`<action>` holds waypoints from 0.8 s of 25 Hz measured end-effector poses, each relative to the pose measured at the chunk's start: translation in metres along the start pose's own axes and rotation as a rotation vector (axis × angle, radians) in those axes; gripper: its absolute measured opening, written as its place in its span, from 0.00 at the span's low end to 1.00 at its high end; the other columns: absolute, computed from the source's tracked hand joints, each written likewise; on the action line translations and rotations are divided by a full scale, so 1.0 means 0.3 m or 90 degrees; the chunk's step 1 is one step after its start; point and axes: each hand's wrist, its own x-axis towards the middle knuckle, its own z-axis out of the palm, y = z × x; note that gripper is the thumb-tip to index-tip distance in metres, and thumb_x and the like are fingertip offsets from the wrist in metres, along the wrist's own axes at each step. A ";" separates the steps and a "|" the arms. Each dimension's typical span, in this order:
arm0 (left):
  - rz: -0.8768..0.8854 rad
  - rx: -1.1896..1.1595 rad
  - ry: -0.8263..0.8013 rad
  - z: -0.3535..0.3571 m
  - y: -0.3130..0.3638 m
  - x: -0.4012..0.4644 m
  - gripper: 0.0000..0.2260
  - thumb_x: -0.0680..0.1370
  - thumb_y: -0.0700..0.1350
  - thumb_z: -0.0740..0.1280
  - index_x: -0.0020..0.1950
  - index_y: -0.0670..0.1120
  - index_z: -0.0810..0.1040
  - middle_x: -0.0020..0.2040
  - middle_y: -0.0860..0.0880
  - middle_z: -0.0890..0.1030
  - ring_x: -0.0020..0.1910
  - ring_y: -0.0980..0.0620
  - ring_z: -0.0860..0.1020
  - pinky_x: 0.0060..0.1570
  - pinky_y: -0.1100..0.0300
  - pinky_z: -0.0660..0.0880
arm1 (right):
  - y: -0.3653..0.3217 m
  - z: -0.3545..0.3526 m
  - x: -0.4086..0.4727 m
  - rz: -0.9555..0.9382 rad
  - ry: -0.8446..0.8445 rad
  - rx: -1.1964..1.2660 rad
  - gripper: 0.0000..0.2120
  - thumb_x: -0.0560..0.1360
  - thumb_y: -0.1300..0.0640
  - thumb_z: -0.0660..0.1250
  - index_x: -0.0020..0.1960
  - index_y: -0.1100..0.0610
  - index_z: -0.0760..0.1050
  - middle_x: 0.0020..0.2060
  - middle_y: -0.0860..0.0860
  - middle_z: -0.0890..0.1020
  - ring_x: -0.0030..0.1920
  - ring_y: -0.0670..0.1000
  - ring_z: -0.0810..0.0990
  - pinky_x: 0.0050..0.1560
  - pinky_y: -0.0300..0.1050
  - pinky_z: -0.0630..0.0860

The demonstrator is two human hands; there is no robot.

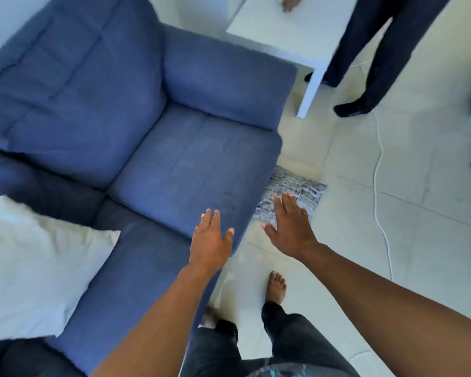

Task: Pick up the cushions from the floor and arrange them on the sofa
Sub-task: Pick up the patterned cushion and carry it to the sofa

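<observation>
Cushions: a patterned cushion (294,190) lies on the floor (351,240), close against the front of the sofa (188,164) near its armrest and partly hidden by the seat edge. A white cushion (38,268) rests on the sofa seat, well away from that armrest.
Left hand (210,240): fingers straight and spread, holding nothing, above the sofa's front edge.
Right hand (291,227): flat and empty, over the patterned cushion. Whether it touches the cushion cannot be told.
Stage: one cushion lies off the sofa, so the job looks unfinished.
Risks: a grab at one corner could fold or drag the cushion against the sofa front. A cable (377,186) runs along the floor farther out from the sofa, and a bare foot (276,287) stepping that way could snag it.
</observation>
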 end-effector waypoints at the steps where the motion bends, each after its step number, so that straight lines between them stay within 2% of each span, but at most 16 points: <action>1: 0.015 0.014 -0.015 0.029 0.066 0.028 0.32 0.85 0.53 0.61 0.85 0.42 0.55 0.86 0.41 0.53 0.85 0.43 0.52 0.81 0.47 0.55 | 0.070 -0.026 0.000 0.017 0.007 0.004 0.38 0.85 0.42 0.58 0.85 0.60 0.48 0.85 0.58 0.46 0.85 0.59 0.43 0.82 0.65 0.50; 5: 0.084 0.080 -0.077 0.122 0.278 0.128 0.33 0.85 0.53 0.61 0.85 0.42 0.53 0.86 0.41 0.52 0.85 0.42 0.52 0.81 0.46 0.55 | 0.279 -0.087 0.021 0.077 0.024 0.037 0.37 0.84 0.42 0.59 0.84 0.60 0.50 0.85 0.59 0.48 0.85 0.59 0.44 0.81 0.65 0.51; 11: 0.161 0.147 -0.175 0.172 0.464 0.351 0.33 0.85 0.52 0.61 0.85 0.42 0.51 0.86 0.41 0.50 0.85 0.43 0.50 0.82 0.47 0.53 | 0.417 -0.159 0.109 0.176 0.014 0.090 0.38 0.85 0.42 0.57 0.85 0.61 0.47 0.85 0.59 0.45 0.85 0.59 0.41 0.82 0.64 0.49; 14: 0.199 0.150 -0.192 0.166 0.548 0.469 0.33 0.85 0.53 0.60 0.85 0.42 0.51 0.86 0.41 0.50 0.85 0.43 0.50 0.82 0.46 0.54 | 0.460 -0.199 0.185 0.198 0.020 0.104 0.37 0.85 0.42 0.56 0.84 0.61 0.47 0.85 0.60 0.46 0.85 0.59 0.42 0.82 0.64 0.50; 20: 0.201 0.176 -0.232 0.229 0.629 0.699 0.33 0.85 0.53 0.61 0.85 0.41 0.53 0.86 0.40 0.52 0.85 0.42 0.52 0.81 0.47 0.55 | 0.562 -0.184 0.400 0.248 0.026 0.176 0.37 0.85 0.44 0.59 0.84 0.62 0.48 0.85 0.60 0.47 0.85 0.59 0.44 0.82 0.62 0.51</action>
